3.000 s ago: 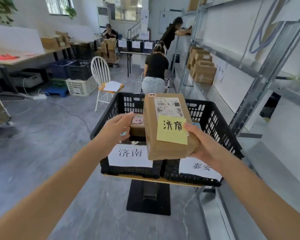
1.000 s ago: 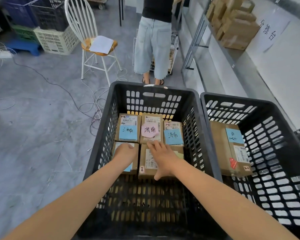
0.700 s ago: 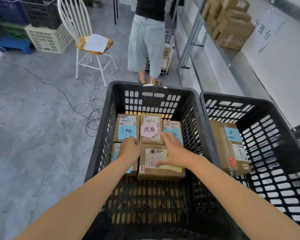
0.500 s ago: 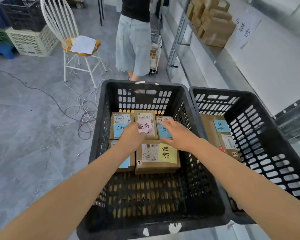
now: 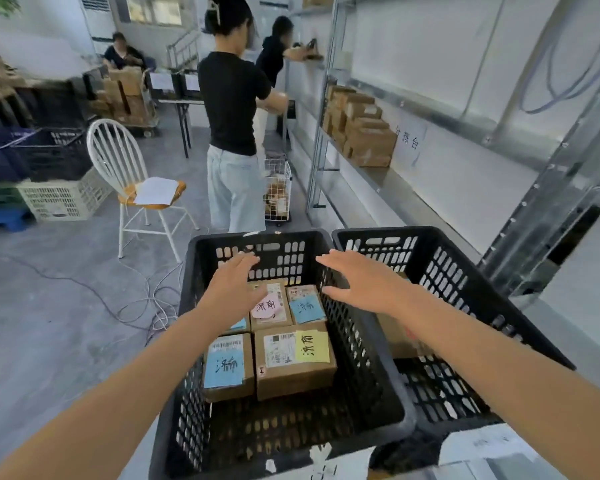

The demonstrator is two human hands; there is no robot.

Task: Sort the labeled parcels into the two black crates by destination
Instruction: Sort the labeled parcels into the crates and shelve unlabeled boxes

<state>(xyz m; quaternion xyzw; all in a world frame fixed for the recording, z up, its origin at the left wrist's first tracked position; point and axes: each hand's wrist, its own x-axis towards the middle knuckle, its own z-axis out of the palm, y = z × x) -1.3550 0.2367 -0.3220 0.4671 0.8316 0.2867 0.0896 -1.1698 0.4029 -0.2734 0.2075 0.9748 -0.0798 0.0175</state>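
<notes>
Two black crates stand side by side before me. The left crate (image 5: 187,393) holds several brown parcels with coloured notes: one with a yellow note (image 5: 293,358), one with a blue note (image 5: 226,367), one with a pink note (image 5: 269,306) and another with a blue note (image 5: 305,306). The right crate (image 5: 465,271) holds a brown parcel (image 5: 395,337), mostly hidden by my right arm. My left hand (image 5: 234,287) and my right hand (image 5: 357,282) hover over the left crate, fingers spread, holding nothing.
A person in a black top (image 5: 234,133) stands just beyond the crates beside a small wire cart (image 5: 278,192). A white chair (image 5: 132,188) with paper stands to the left. Metal shelving (image 5: 361,133) with stacked boxes runs along the right. Cables (image 5: 146,303) lie on the floor.
The parcel with the yellow note went from my right hand into the left crate. Both hands have since lifted off the parcels and risen, empty, and my view has tilted up.
</notes>
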